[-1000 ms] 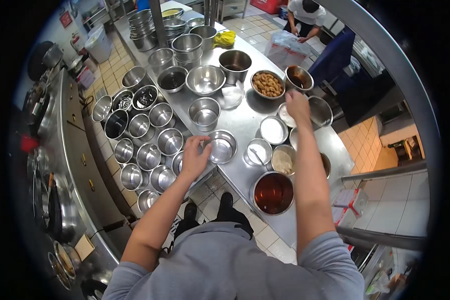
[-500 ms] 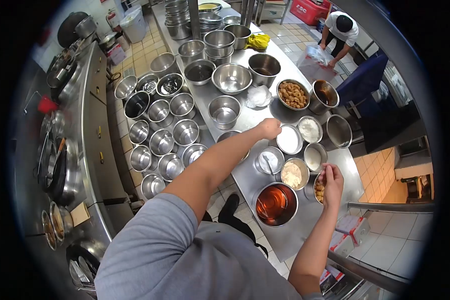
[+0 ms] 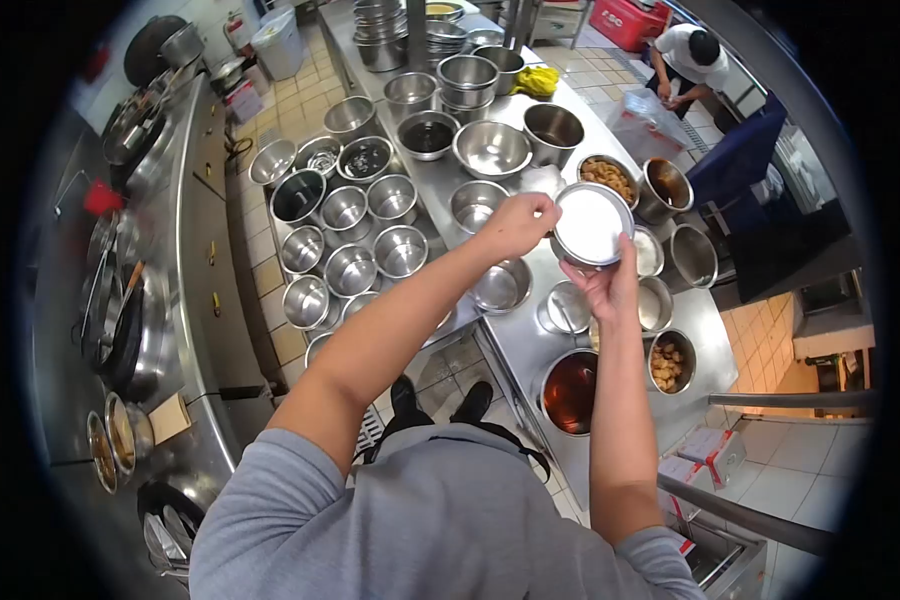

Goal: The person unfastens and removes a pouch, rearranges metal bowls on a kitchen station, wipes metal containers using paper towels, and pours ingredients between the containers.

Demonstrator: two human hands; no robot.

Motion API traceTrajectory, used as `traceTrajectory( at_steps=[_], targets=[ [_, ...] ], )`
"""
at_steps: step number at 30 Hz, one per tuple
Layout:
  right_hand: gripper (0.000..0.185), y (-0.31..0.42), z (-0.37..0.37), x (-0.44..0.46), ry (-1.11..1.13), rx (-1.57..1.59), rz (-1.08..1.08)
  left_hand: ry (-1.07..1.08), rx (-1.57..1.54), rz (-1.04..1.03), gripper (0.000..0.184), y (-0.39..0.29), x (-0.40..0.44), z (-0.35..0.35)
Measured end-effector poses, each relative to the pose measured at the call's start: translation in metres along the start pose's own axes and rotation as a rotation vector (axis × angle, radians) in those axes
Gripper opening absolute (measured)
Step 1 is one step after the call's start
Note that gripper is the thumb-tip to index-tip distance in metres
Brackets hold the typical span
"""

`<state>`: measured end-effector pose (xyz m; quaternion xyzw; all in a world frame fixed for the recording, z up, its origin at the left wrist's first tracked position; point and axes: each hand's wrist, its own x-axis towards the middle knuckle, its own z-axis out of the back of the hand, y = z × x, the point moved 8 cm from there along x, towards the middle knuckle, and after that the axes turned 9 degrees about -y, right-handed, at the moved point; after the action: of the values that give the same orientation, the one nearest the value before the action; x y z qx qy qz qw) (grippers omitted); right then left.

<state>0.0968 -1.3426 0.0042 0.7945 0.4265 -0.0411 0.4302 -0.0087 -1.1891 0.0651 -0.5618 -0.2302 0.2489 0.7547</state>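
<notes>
A round steel pot of white contents (image 3: 593, 223) is lifted above the steel table, its top tilted toward me. My left hand (image 3: 520, 225) pinches its rim on the left side, fingers closed. Below and to the right, my right hand (image 3: 610, 288) grips the side of the same pot, thumb up along the wall. Under my hands stand a pot with a spoon in it (image 3: 567, 308), a pot of red-brown liquid (image 3: 570, 392) and a pot of light-brown chunks (image 3: 671, 362). Another pot with white contents (image 3: 648, 250) is partly hidden behind the lifted one.
Brown pieces fill a bowl (image 3: 610, 178) beside a pot of dark sauce (image 3: 667, 188). Many steel pots (image 3: 350, 270) crowd the left side. A wok counter (image 3: 195, 330) runs along my left. A co-worker (image 3: 692, 60) crouches by a plastic-covered bin at the upper right.
The pot of white contents has risen off the table into both hands. My right hand has moved up and left from the chunks to its side. The view has shifted slightly.
</notes>
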Motion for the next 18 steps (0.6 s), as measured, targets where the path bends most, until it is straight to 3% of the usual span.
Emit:
traceTrajectory(
  at_steps=[1, 3, 5, 7, 9, 11, 13, 15, 17, 18],
  targets=[
    [0.053, -0.006, -0.005, 0.000, 0.007, -0.004, -0.006, -0.009, 0.001, 0.002, 0.032, 0.009, -0.011, 0.011],
    [0.050, -0.002, -0.004, -0.007, -0.032, -0.201, 0.132, -0.207, 0.356, -0.084, 0.047, 0.040, -0.036, 0.052],
    [0.052, 0.000, -0.010, -0.019, -0.028, -0.264, 0.179, -0.169, 0.710, 0.118, 0.053, 0.104, -0.064, 0.069],
    [0.056, -0.004, -0.007, -0.020, 0.021, -0.399, 0.208, 0.052, 0.788, 0.152, 0.049, 0.155, -0.078, 0.051],
    [0.055, -0.008, 0.000, -0.019, -0.046, -0.412, 0.208, 0.025, 0.713, 0.183, 0.047, 0.168, -0.077, 0.041],
    [0.054, -0.001, 0.005, -0.015, -0.096, -0.584, 0.351, 0.001, 0.636, 0.207, 0.045, 0.154, -0.074, 0.031],
    [0.053, 0.003, 0.012, -0.012, -0.109, -0.717, 0.309, -0.068, 0.583, 0.056, 0.036, 0.117, -0.061, 0.028],
    [0.055, 0.015, 0.004, -0.009, 0.000, -0.922, 0.577, -0.012, 0.642, 0.031, 0.039, 0.110, -0.041, 0.019],
    [0.057, 0.022, -0.002, -0.014, -0.025, -0.946, 0.569, 0.034, 0.594, -0.018, 0.038, 0.097, -0.024, 0.012],
    [0.058, 0.030, -0.009, -0.015, 0.009, -0.995, 0.716, 0.037, 0.594, -0.020, 0.038, 0.092, -0.018, 0.011]
  ],
)
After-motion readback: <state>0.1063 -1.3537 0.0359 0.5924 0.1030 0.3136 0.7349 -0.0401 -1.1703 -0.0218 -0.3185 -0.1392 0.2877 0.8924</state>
